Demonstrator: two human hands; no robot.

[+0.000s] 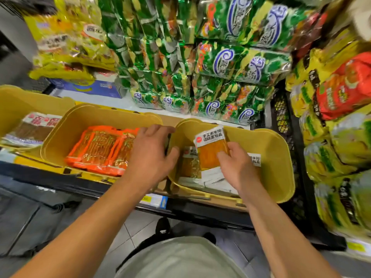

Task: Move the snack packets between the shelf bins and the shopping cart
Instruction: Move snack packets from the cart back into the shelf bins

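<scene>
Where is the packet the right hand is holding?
In the head view, right of centre: the white-and-orange snack packet is pinched by the right hand, tilted up over the right-hand yellow bin, above similar packets lying inside.

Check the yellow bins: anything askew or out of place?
Only one thing: an orange-and-white packet in the right bin stands tilted, but the right hand is pinching it. The left hand rests on the bin's rim. Orange packets in the middle bin lie flat.

Yellow bins (281, 157), orange packets (96, 149)
</scene>
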